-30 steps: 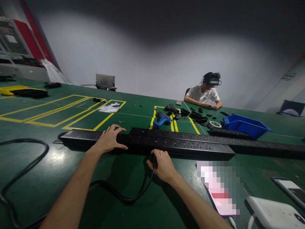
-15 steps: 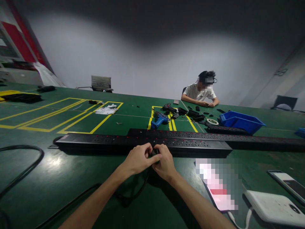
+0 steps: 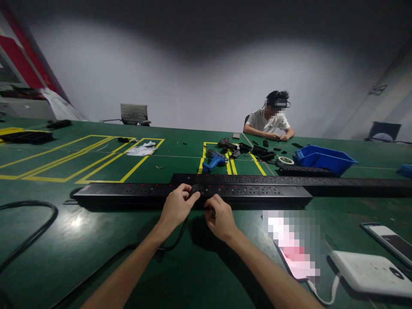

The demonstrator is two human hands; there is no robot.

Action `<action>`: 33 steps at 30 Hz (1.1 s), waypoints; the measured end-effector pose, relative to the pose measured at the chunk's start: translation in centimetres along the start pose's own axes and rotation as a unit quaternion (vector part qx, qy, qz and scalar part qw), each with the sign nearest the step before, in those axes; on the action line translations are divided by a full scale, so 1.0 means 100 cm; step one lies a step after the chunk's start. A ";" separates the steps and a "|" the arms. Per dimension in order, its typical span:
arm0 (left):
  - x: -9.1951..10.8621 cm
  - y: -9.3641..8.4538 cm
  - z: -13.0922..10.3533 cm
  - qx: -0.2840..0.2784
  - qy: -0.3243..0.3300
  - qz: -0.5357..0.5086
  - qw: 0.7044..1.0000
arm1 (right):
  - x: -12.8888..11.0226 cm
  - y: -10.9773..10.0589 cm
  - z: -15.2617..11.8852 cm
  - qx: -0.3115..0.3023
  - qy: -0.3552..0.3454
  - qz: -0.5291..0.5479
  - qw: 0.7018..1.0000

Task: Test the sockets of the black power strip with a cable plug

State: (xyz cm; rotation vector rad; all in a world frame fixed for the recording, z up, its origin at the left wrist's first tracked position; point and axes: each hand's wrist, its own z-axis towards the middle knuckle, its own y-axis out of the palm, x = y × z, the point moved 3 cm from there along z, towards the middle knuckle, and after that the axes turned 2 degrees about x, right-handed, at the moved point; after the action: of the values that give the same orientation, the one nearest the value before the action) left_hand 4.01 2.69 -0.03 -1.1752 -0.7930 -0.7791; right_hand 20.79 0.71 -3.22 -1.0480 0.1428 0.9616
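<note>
At frame centre, the left hand (image 3: 174, 207) pinches a black plug (image 3: 197, 188) in its fingertips, over the nearer power strip (image 3: 267, 193); the right hand (image 3: 222, 219), just right, is curled, its contents unclear to me. Beyond lies a blue drill (image 3: 213, 161).

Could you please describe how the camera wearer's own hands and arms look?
The left hand and right hand are both ungloved, with no watch or bracelet showing. The forearms are bare, no sleeve visible down to the picture's edge.
</note>
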 end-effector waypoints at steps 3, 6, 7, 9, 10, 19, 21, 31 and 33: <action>-0.007 0.001 0.007 0.010 -0.020 0.001 1.000 | -0.002 0.007 -0.001 -0.087 -0.013 -0.029 0.996; -0.010 0.003 0.010 0.008 -0.025 0.014 1.000 | -0.006 0.013 -0.003 -0.154 -0.035 -0.046 0.986; -0.011 0.004 0.010 0.009 -0.025 0.021 0.999 | -0.007 0.014 -0.003 -0.168 -0.040 -0.047 0.984; -0.012 0.004 0.011 0.016 -0.024 0.032 0.999 | -0.008 0.014 -0.004 -0.182 -0.044 -0.046 0.981; -0.012 0.004 0.011 0.020 -0.024 0.038 0.999 | -0.009 0.014 -0.004 -0.183 -0.044 -0.044 0.981; -0.015 0.006 0.015 0.019 0.020 0.098 0.995 | -0.008 0.013 -0.003 -0.191 -0.034 -0.032 0.981; -0.014 0.005 0.015 0.025 0.026 0.105 0.994 | -0.008 0.013 -0.003 -0.187 -0.031 -0.027 0.982; -0.003 0.011 0.009 0.010 0.033 0.008 0.999 | -0.007 0.013 -0.003 -0.182 -0.029 -0.013 0.983; -0.003 0.012 0.010 -0.006 0.022 -0.015 1.000 | -0.007 0.013 -0.003 -0.184 -0.028 -0.012 0.983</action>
State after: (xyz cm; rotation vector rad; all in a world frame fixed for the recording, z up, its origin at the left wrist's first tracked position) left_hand 4.76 3.92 -0.67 -1.1547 -0.7714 -0.8334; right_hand 19.51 0.25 -3.88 -1.3558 -0.0982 1.0178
